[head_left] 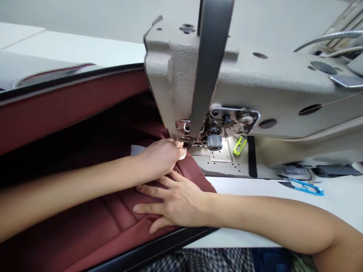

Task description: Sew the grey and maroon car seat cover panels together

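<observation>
A maroon leather-like seat cover (93, 223) with stitched seams and black edging lies under the head of a sewing machine (176, 75). My left hand (161, 158) is closed, its fingertips pinching close beside the needle area. A white strip (137, 150) shows behind this hand, and a bit of white also appears at the fingertips. My right hand (181, 200) lies flat on the cover with fingers spread, just in front of my left hand. The needle and presser foot are mostly hidden by the machine head and a dark upright bar (212, 56).
Yellow-green thread snips (240, 146) lie on the machine bed (204, 162), right of the lit needle area. Blue thread snips (306, 187) rest on the white table (241, 238) farther right. The cover's raised far side (70, 102) stands along the left.
</observation>
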{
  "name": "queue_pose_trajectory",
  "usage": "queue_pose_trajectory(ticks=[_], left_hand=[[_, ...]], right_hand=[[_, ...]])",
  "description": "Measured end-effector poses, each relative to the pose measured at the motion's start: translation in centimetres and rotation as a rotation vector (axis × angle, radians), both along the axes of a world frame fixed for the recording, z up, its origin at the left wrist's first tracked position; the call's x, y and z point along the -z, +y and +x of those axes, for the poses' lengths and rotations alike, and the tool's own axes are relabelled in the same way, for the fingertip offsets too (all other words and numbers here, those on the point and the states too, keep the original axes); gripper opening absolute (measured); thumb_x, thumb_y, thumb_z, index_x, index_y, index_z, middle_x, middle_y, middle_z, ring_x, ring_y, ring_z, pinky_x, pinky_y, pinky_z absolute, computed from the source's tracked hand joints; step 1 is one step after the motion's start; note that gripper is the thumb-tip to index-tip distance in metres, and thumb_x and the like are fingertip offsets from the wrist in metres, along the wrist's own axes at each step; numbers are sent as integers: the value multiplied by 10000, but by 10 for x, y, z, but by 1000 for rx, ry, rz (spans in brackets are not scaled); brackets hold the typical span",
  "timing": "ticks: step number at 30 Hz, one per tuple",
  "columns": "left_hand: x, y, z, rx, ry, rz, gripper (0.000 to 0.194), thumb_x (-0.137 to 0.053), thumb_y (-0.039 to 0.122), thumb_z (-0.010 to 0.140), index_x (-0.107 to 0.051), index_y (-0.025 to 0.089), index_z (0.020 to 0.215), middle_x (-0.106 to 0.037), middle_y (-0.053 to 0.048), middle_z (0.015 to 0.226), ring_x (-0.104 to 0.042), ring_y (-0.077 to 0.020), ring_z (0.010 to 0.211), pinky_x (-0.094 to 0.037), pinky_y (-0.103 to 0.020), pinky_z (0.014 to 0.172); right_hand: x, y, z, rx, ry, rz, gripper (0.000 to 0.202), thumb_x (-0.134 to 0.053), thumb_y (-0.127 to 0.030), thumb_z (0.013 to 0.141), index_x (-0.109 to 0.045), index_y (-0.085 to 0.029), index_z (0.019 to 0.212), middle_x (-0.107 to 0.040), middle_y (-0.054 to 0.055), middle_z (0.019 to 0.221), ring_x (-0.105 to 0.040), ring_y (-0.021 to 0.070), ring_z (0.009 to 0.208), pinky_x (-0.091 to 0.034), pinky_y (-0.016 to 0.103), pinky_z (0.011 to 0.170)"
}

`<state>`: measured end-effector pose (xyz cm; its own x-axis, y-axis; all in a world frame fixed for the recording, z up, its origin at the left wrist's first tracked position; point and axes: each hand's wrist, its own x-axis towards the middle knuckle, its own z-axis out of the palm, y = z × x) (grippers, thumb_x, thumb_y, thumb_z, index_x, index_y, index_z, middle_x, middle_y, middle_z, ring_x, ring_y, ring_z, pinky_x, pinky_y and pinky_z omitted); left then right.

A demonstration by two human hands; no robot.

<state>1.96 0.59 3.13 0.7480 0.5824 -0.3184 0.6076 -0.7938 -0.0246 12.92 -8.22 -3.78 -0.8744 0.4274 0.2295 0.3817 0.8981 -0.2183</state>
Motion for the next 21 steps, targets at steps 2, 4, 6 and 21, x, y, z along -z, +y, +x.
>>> queue_pose_trajectory(ticks=[2,4,6,21], left_hand=[[1,-2,0,24,6,30,215,-534,48,822,-698,142,924,-662,-79,878,-633,-205,751,-446,-304,661],[4,-1,-1,30,14,50,212,-540,48,823,-700,139,930,-666,-82,876,-640,-207,746,-451,-300,646],[7,1,-2,14,18,61,203,-535,61,840,-697,142,931,-677,-83,875,-656,-219,759,-465,-303,644],[0,9,-6,20,-88,90,206,-512,125,901,-703,169,835,-675,-70,850,-632,-202,750,-484,-308,678]], right_hand=[[0,2,0,1,-1,-7,570,-396,-647,954,-531,-323,1404,-464,34,1498,-389,293,1337,-258,549,1158],[0,4,0,9,-12,-17,567,-396,-646,955,-531,-329,1405,-463,22,1498,-398,296,1322,-258,542,1159],[0,6,0,21,-11,-17,557,-407,-642,952,-539,-334,1397,-471,10,1491,-390,299,1323,-248,542,1164],[2,8,-24,187,34,-17,490,-430,-599,968,-578,-341,1358,-514,4,1453,-392,280,1356,-259,488,1176]])
